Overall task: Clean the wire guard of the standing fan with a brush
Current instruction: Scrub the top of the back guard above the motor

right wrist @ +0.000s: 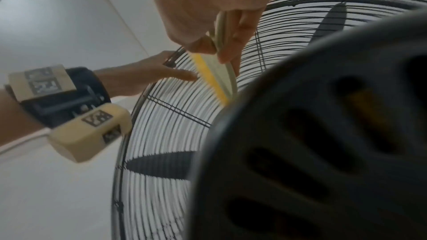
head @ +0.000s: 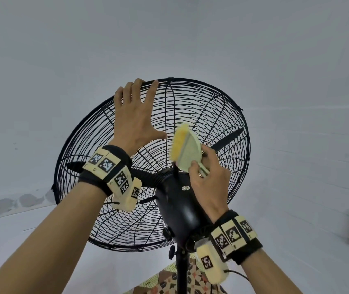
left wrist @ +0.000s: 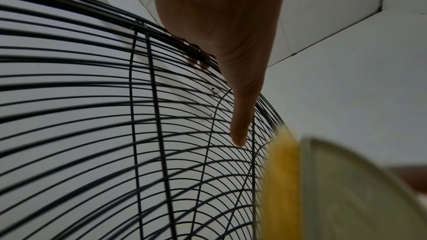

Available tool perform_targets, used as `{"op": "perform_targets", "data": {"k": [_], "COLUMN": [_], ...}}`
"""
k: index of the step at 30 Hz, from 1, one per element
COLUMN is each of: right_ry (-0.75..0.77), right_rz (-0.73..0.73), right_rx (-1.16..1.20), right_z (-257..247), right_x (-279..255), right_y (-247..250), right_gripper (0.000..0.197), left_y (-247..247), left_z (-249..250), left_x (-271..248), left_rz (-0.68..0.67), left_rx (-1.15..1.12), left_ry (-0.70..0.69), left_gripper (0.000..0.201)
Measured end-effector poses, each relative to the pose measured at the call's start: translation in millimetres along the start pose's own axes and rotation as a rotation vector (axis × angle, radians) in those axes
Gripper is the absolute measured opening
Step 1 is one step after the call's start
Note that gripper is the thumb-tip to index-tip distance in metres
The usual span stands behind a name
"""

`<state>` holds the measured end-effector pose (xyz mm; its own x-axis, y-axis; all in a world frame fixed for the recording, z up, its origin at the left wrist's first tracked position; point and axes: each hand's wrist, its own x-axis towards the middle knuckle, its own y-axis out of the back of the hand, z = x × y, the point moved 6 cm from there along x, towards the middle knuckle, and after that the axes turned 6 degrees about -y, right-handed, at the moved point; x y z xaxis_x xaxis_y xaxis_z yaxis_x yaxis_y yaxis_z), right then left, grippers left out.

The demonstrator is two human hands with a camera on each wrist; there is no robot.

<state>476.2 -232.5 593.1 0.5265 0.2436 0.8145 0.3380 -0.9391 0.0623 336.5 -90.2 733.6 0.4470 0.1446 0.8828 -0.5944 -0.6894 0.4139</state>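
Note:
The standing fan's black wire guard [head: 218, 115] faces away from me, and I see its rear side. My left hand [head: 134, 115] lies flat against the upper left of the guard, its fingertips hooked over the top rim and its thumb [left wrist: 240, 125] stretched across the wires. My right hand [head: 207, 179] grips a brush [head: 185, 147] with a pale green back and yellow bristles. The bristles touch the rear wires just above the motor housing [head: 180, 200]. In the right wrist view the brush [right wrist: 217, 76] points toward the left hand [right wrist: 148, 74]. The brush [left wrist: 323, 189] is blurred in the left wrist view.
Black fan blades [head: 228, 139] sit still behind the wires. The fan's pole [head: 183, 272] runs down to a patterned floor covering [head: 169, 281]. Plain white walls surround the fan. The motor housing [right wrist: 323, 134] fills much of the right wrist view.

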Motion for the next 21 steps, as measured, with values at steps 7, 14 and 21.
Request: {"op": "perform_targets", "data": {"k": [7,14,21], "right_ry": [0.223,0.434,0.568], "right_rz": [-0.054,-0.220,-0.165], "right_rx": [-0.126,-0.222,-0.202], "right_z": [6.7,19.2,-11.1], "right_x": [7.7,12.8,44.9], "right_y": [1.2,-3.1,8.0], "right_gripper": [0.037,0.032,0.031], "left_y": [-0.9,-2.8,-3.7], "left_z": [1.0,0.7,-2.0], "left_x": [0.4,2.5,2.4], "left_rz": [-0.001,-0.001,0.003], "left_rx": [0.008,0.007,0.005], "left_ry": [0.000,-0.009,-0.013], "left_gripper": [0.140,0.140,0.141]}}
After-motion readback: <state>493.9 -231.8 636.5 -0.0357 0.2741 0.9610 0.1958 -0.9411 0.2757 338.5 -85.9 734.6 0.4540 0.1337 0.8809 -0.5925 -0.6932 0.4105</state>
